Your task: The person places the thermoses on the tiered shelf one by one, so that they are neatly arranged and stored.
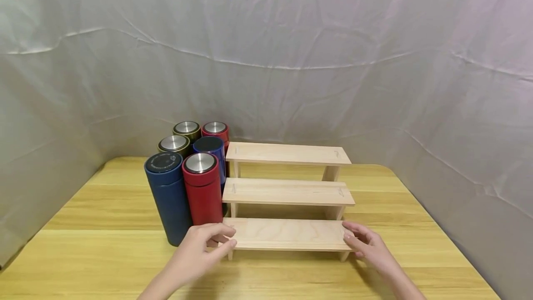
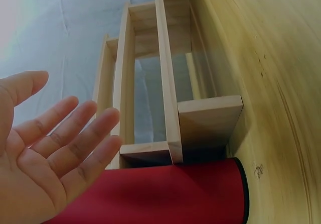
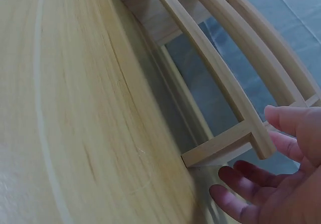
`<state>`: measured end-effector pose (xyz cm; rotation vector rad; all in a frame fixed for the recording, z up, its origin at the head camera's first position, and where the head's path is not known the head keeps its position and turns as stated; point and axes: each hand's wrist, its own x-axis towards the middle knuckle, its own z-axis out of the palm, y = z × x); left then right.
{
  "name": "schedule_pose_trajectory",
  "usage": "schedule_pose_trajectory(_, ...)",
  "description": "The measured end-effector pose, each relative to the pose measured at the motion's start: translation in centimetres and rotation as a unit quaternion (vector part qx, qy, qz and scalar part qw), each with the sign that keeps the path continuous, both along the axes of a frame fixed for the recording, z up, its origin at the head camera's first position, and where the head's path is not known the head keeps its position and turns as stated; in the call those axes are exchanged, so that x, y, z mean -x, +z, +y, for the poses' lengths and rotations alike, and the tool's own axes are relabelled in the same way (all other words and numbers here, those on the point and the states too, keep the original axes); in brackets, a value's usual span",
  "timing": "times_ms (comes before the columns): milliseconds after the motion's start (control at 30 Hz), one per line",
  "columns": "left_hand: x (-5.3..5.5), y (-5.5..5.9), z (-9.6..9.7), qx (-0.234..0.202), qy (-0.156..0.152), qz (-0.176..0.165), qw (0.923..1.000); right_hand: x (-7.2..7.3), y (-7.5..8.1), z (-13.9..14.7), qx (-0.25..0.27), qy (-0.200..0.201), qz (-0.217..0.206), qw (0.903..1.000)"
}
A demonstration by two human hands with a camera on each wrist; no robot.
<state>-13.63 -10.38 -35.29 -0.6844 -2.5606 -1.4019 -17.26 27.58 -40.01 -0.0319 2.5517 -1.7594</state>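
Note:
A three-tier wooden display stand [image 1: 287, 191] stands upright on the table, its pale boards rising in steps toward the back. Beside the left end of its lowest board is my left hand [image 1: 200, 246], palm inward with fingers extended in the left wrist view. At the opposite end, my right hand [image 1: 370, 246] has its thumb over the board's edge and its loosely bent fingers spread beside the side support, gripping nothing. A red vacuum flask [image 1: 203, 193] stands just behind my left hand, close against the stand's left side. Left of it stands a dark blue flask [image 1: 170, 203].
Behind those two flasks, a shiny blue flask [image 1: 212, 147], a second red one [image 1: 215, 128] and two dark ones with gold rims [image 1: 174, 144] are grouped. Everything stands on a wood-grain table [image 1: 104, 244]. Grey cloth [image 1: 266, 59] encloses the back and sides.

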Motion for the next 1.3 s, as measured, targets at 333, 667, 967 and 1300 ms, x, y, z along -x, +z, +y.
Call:
schedule_pose_trajectory(333,0.0,0.3,-1.0,-0.044,0.051,0.009,0.9977,0.0,-0.4,0.5,0.0,0.056,0.011,0.9984)
schedule_pose_trajectory(667,0.1,0.7,-2.2,-0.062,0.088,0.03,0.9937,-0.1,-1.0,0.8,0.035,0.057,0.001,0.9977)
schedule_pose_trajectory(967,0.2,0.7,-3.6,-0.062,0.09,0.026,0.9936,0.0,-0.6,0.8,0.05,0.034,-0.04,0.9974)
schedule_pose_trajectory(1300,0.3,0.6,-5.0,-0.051,0.115,0.026,0.9917,-0.3,-0.8,0.7,0.075,0.031,-0.049,0.9955)
